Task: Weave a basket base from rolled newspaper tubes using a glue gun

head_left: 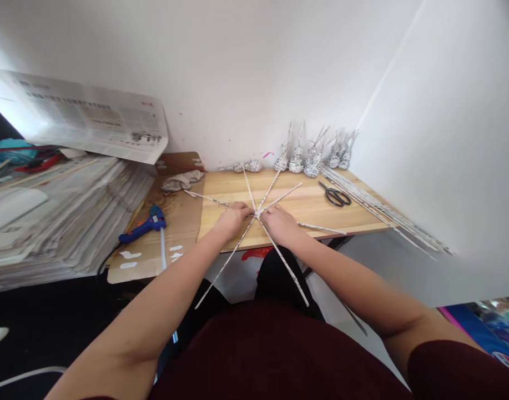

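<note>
Several rolled newspaper sticks [284, 261] cross at one centre and fan out like spokes over the wooden board. Close to that crossing, on its left, my left hand [234, 215] has its fingers closed on the sticks. My right hand [280, 223] grips them from the right side, its fingertips almost meeting those of the left. Two of the spokes reach past the board's front edge above my lap. The exact hold of the fingertips at the crossing is too small to make out.
Black scissors [336, 195] lie right of the spokes, beside a bundle of paper sticks [374, 206]. Woven paper figures [296, 161] line the wall. A blue glue gun [148, 224] and a glove [183, 180] rest on cardboard at left, near a newspaper stack [71, 222].
</note>
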### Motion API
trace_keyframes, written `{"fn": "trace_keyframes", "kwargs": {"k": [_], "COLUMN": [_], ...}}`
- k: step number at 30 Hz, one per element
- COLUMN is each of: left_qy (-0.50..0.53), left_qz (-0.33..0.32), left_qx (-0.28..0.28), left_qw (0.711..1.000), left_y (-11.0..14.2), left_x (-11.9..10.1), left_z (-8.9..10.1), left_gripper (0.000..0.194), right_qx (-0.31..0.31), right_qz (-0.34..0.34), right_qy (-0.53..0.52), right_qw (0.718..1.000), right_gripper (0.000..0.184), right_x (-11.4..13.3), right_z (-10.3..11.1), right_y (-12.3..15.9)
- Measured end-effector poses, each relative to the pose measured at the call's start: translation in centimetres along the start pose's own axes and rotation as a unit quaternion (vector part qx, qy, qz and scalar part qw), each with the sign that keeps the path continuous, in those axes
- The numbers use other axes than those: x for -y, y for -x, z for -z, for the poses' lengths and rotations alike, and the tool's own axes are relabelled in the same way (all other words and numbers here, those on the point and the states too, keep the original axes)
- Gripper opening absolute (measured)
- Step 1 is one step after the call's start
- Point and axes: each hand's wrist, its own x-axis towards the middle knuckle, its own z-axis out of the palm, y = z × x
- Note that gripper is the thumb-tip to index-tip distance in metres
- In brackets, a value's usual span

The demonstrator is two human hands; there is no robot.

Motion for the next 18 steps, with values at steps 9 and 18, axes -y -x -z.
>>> {"fn": "trace_keyframes", "kwargs": {"k": [9, 18], "left_qy": [0.014, 0.036], "left_qz": [0.038, 0.15], "left_qx": [0.011, -0.01], "left_qw": [0.999, 0.988], "left_y": [-0.6, -1.1], "left_x": [-0.2, -0.6], "left_z": [0.2, 0.8], "left_gripper": [0.035, 0.018], "right_qx": [-0.015, 0.023], "right_qz": [-0.006, -0.004], "right_qy": [-0.008, 0.004], "right_qw": [1.0, 1.0], "right_gripper": [0.034, 0.037], "right_x": [-0.1, 0.1], "right_z": [-0.3, 0.2], "right_y": [-0.3, -0.6]}}
